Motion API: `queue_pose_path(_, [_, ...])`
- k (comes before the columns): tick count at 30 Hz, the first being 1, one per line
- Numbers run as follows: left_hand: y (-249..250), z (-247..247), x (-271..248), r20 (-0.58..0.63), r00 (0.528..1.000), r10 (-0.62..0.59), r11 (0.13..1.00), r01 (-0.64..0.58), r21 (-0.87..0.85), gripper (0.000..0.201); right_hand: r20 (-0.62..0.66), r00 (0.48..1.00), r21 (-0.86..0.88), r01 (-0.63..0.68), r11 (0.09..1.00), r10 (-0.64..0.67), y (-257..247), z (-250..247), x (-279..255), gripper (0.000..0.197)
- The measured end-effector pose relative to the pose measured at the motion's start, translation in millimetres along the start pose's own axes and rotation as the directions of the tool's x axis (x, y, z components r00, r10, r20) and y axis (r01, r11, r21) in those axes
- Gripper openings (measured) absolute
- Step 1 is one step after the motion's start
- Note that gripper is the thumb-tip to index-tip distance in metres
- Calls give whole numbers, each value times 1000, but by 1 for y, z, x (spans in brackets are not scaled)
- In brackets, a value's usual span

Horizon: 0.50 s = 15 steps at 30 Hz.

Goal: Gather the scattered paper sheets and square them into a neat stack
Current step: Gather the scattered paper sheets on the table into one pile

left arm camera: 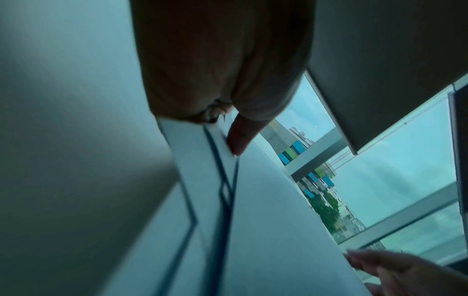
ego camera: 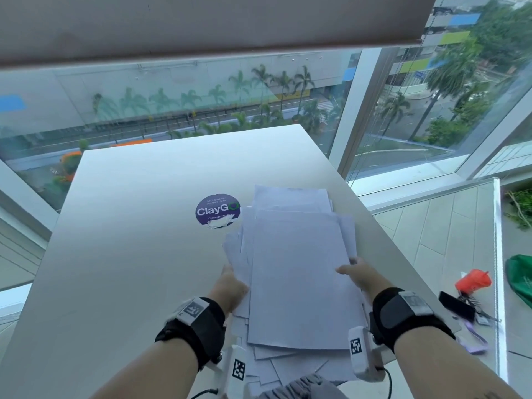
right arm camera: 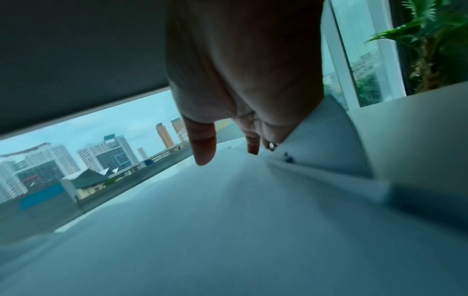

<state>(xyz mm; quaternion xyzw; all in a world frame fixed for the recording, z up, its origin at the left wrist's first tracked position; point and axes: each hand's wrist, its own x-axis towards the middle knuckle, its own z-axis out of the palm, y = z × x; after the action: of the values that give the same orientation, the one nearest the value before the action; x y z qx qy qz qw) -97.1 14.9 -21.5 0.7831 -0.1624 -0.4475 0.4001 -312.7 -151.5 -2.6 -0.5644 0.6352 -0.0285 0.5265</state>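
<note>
A loose pile of white paper sheets (ego camera: 299,272) lies fanned and skewed on the right half of the white table (ego camera: 129,226). My left hand (ego camera: 231,283) is at the pile's left edge, its fingers hidden under the sheets. In the left wrist view its thumb (left arm camera: 236,140) presses on a sheet edge (left arm camera: 266,220). My right hand (ego camera: 359,275) holds the right edge, with the thumb on the top sheet. The right wrist view shows my right hand (right arm camera: 228,150) with its fingers tucked under a curled sheet (right arm camera: 329,144).
A round purple ClayGo sticker (ego camera: 217,210) sits on the table just left of the pile. The table's right edge runs close beside my right hand. Past it lie an orange object (ego camera: 473,280), a black item with keys (ego camera: 456,305) and a green bag (ego camera: 521,275). Windows stand ahead.
</note>
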Motion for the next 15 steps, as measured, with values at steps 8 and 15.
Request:
queue_pose_path(8, [-2,-6,-20,271,961,54,966,18,-259,55,49,990,21,-135,991,134,-10,-4,-7,42])
queue_pose_path(15, [-3,-6,-19,162,987,-17,934,74,-351,61,36,994,259,-108,960,102,-4,-9,0,24])
